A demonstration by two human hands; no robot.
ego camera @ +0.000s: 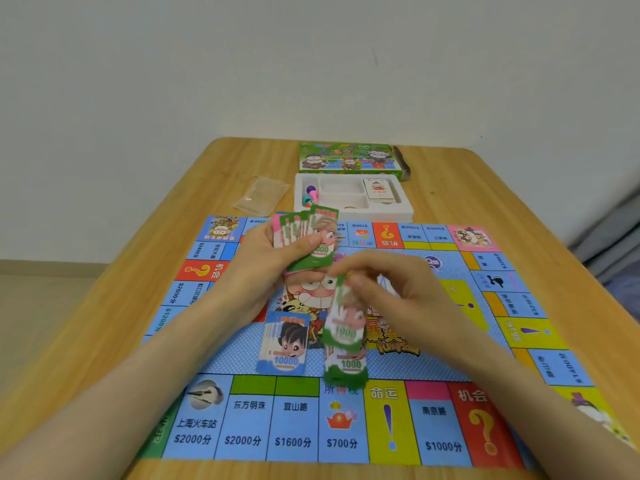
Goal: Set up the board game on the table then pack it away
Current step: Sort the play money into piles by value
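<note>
The colourful paper game board (pixel 433 420) lies flat on the wooden table (pixel 502 202). My left hand (pixel 266 258) grips a fanned stack of play money (pixel 311 233), green and pink notes, above the board's far half. My right hand (pixel 388 289) pinches one green 1000 note (pixel 344 320) by its top edge and holds it just over a green 1000 pile (pixel 346 367) lying on the board. A blue 10000 pile (pixel 285 344) lies to the left of the green pile.
Behind the board stands a white plastic tray (pixel 408 211) with coloured pawns (pixel 310 195) and a card deck (pixel 378 190). The green game box (pixel 349 161) lies beyond it. A clear plastic bag (pixel 261 194) rests at the left. A wall backs the table.
</note>
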